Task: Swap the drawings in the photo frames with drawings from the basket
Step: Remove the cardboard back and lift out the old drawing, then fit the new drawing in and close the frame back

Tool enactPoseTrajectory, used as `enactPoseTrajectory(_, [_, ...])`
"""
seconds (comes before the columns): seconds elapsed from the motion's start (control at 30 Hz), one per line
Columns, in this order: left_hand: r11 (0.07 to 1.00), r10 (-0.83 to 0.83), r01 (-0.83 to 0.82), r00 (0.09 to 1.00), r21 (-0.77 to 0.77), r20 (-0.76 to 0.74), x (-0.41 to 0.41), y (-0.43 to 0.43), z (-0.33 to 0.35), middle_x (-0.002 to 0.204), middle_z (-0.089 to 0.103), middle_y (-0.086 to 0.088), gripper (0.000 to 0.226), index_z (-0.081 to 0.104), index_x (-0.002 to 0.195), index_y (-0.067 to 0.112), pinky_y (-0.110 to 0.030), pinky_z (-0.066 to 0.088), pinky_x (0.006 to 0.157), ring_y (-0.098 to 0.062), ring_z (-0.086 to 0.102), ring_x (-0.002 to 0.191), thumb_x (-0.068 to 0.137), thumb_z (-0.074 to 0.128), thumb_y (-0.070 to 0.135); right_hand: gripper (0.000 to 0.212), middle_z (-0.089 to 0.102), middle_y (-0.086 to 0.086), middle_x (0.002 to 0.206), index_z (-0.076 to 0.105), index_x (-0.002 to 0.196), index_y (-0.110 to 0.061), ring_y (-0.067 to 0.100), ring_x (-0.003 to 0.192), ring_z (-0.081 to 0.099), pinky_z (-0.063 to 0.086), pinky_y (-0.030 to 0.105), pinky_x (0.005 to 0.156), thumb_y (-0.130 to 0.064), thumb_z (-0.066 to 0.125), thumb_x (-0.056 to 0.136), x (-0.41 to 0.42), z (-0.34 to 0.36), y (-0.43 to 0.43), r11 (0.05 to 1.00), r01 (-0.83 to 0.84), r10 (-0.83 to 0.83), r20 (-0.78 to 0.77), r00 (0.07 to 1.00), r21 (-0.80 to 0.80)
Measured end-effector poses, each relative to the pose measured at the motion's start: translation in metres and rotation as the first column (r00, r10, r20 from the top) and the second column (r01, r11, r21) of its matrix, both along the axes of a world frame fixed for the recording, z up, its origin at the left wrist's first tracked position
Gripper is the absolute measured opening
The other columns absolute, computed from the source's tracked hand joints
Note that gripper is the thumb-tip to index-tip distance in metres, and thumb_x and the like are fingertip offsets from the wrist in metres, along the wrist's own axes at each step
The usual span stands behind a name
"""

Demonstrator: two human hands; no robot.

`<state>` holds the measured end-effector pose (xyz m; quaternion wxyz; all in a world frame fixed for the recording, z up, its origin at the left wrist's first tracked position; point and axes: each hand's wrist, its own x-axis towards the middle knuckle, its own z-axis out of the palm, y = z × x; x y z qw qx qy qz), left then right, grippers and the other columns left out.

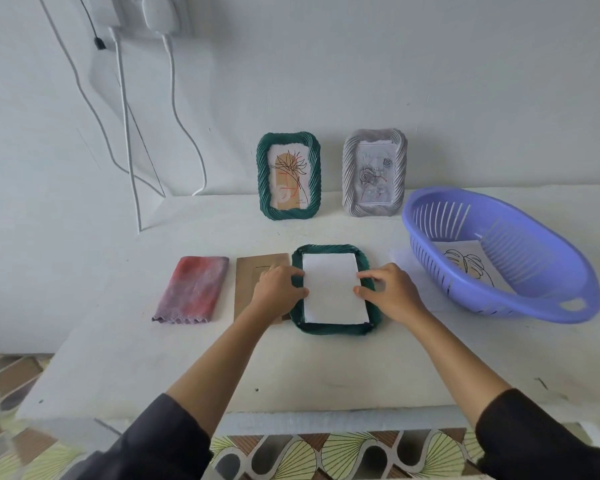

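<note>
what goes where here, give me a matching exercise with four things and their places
Things:
1 cloth
2 leaf drawing
3 grey frame
4 white sheet

Places:
a in the basket
b standing by the wall
c in the lying green frame
d flat, leftmost on the table

Pairs: 1-d; 2-a; 3-b; 4-c
</note>
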<state>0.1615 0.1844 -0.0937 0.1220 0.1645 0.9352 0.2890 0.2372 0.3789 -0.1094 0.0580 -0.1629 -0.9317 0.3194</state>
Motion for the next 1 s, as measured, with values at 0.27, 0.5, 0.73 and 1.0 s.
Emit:
enactPoseTrajectory(0.27, [0.973,0.226,-0.22,0.97,0.071,-0.092,0.002,-0.005,0.005,0.126,0.054,-0.015,0.034,0.059,0.12,0.016,-0.041,0.039,0.101,-0.033,0.045,0.118,0.086,0.054,0.022,0.033,0.054,0.003,0.108,0.065,0.111,-0.034,0.02,0.101,0.053,0.034,0.029,0.077,-0.044,0.065,0.079,-0.002,-0.008,0.001,1.0,-0.012,0.012,-0.047,0.999,0.007])
enactPoseTrajectory(0.5, [0.875,0.435,-0.414,0.9,-0.25,0.035,0.001,-0.022,0.01,0.141,0.028,-0.022,0.07,0.018,0.142,0.004,-0.04,0.033,0.103,-0.037,0.027,0.13,0.09,0.05,0.039,0.038,0.05,0.002,0.113,0.062,0.115,-0.037,0.02,0.11,0.049,0.038,0.035,0.091,-0.046,0.066,0.078,-0.001,-0.01,0.004,0.999,-0.049,0.049,-0.018,0.999,0.014])
enactPoseTrajectory(0.73, [0.86,0.455,-0.433,0.89,-0.268,0.022,-0.003,-0.02,0.011,0.138,0.032,-0.021,0.066,0.02,0.14,0.007,-0.041,0.039,0.098,-0.035,0.033,0.127,0.089,0.058,0.026,0.038,0.049,0.001,0.115,0.061,0.116,-0.036,0.02,0.112,0.048,0.037,0.035,0.093,-0.043,0.065,0.079,-0.002,-0.01,0.005,0.999,-0.047,0.047,-0.013,0.999,-0.016])
enactPoseTrajectory(1.0, [0.888,0.451,-0.443,0.891,-0.118,0.05,-0.017,-0.037,0.012,0.129,0.05,-0.013,0.069,0.043,0.128,0.013,-0.042,0.042,0.097,-0.031,0.045,0.12,0.073,0.076,0.038,0.041,0.05,0.002,0.119,0.06,0.118,-0.037,0.019,0.114,0.048,0.038,0.036,0.096,-0.045,0.065,0.079,-0.001,-0.007,0.007,0.997,-0.061,0.06,-0.012,0.998,-0.056])
